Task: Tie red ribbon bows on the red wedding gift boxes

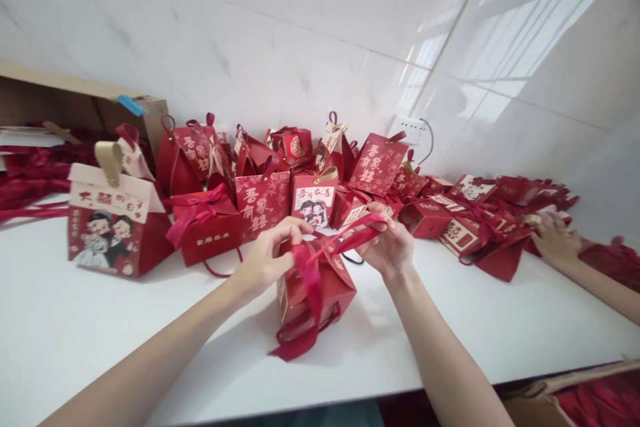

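Note:
A red gift box (327, 283) stands on the white table in front of me, with a dark red cord at its lower side. A shiny red ribbon (313, 283) lies across its top, one tail hanging down the front to the table. My left hand (273, 253) is at the box's upper left, thumb and fingers closed on the ribbon. On the right, my right hand (385, 243) pinches a stretch of the ribbon above the box's top right, its other fingers curled.
Many red boxes (263, 203) line the white table (210, 353) along the tiled wall. A cardboard box (155, 123) of ribbons is at left, another (535, 410) at lower right. Another person's hand (555, 240) touches boxes at right. A power strip (407, 130) sits behind.

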`<state>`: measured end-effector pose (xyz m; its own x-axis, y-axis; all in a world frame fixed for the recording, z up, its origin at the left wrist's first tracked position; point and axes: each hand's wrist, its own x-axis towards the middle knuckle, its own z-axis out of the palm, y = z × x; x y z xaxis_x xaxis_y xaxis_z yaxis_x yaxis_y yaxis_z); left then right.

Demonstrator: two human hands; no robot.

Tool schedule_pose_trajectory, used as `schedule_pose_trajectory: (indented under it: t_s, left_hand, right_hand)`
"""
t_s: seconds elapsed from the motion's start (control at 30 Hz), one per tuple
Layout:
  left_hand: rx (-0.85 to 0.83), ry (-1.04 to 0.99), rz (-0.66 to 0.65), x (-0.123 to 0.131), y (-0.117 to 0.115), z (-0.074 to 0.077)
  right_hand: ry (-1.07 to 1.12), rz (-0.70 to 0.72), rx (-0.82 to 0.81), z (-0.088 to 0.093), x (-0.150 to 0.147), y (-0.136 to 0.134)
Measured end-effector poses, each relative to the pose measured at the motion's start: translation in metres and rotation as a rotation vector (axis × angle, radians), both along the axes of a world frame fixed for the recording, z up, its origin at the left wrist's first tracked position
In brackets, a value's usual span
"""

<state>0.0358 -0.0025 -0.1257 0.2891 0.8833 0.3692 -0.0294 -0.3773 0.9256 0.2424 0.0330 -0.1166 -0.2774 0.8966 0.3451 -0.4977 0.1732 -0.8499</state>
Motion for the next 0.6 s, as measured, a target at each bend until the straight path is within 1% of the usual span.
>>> schedule_pose_trajectory:
  t_s: [0.07,0.1,0.2,0.27,0.4,0.43,0.5,0.6]
  left_hand:
    - [-0.061,-0.069,-0.022,-0.001,0.002,-0.001]
    - [-0.090,-0.091,-0.009,-0.002,0.003,-0.001]
    - [-0.153,-0.150,0.100,-0.003,0.008,-0.001]
    - [-0.154,-0.215,0.164,-0.004,0.011,0.001]
    - [-0.180,-0.379,0.202,-0.011,0.016,0.005]
    - [-0.213,-0.429,0.204,-0.013,0.017,0.007]
    - [-0.338,-0.513,0.168,-0.018,0.020,0.009]
    - [-0.515,-0.647,0.152,-0.023,0.023,0.016]
  right_hand:
    - [0.066,-0.026,-0.031,0.000,0.001,0.002]
    - [0.092,-0.039,-0.048,0.000,0.001,0.003]
    - [0.118,-0.094,-0.091,-0.002,0.002,0.007]
    - [0.124,-0.115,-0.100,-0.004,0.002,0.010]
    - [0.154,-0.118,-0.099,-0.006,0.003,0.015]
    - [0.168,-0.115,-0.096,-0.006,0.003,0.016]
    - [0.190,-0.117,-0.067,-0.005,0.005,0.017]
    - [0.178,-0.176,0.007,-0.004,0.010,0.019]
